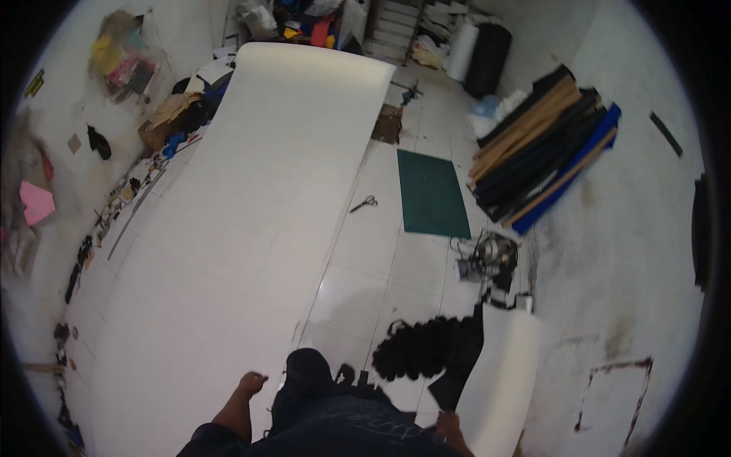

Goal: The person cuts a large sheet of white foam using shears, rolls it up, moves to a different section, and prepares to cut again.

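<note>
While the person looks down from high up, a very big white sheet (pixel 251 213) lies flat on the tiled floor (pixel 381 266) and runs from near their legs all the way to the far wall. Its far end curls up a bit.

The left hand (pixel 251 383) hangs low over the near part of the big white sheet. Its fingers look curled in, but the hand is small and dim, so I cannot tell if it touches the sheet or holds anything.

The right hand (pixel 448 425) is at the bottom edge, partly cut off. It is at the lower end of a rolled white sheet (pixel 499 373) that stands tilted on the person's right. The fingers seem closed on its edge, but I cannot be sure. A dark piece (pixel 461 365) hangs beside the roll, and it is hard to say what it is.

A black frilly heap (pixel 415 349) sits on the floor just left of the roll. Farther away lie scissors (pixel 365 203) and a green cutting mat (pixel 432 192). A stack of long boards (pixel 544 145) leans on the right. A tangle of wires (pixel 487 259) sits near the mat. Small bits along the left wall are too tiny to name.
</note>
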{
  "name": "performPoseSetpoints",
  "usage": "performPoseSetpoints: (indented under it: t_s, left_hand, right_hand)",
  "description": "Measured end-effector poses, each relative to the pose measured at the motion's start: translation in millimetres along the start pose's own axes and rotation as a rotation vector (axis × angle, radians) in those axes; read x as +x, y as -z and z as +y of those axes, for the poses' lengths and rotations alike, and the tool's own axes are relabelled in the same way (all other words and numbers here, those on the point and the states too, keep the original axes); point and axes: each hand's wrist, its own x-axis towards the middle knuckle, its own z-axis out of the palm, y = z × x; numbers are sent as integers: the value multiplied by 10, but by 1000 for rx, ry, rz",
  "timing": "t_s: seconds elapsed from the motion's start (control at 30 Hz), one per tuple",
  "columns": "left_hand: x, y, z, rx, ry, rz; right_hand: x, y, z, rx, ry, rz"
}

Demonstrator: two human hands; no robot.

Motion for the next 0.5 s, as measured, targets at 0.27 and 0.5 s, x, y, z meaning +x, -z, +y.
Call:
performPoseSetpoints:
  t_s: [0.27, 0.5]
  left_hand:
    - [499, 63, 1098, -3, 175, -105]
    - [2016, 633, 3482, -520, -19, 263]
  right_hand:
    - [2152, 1073, -4539, -6, 491, 99]
    - [2364, 483, -6516, -727, 769, -523]
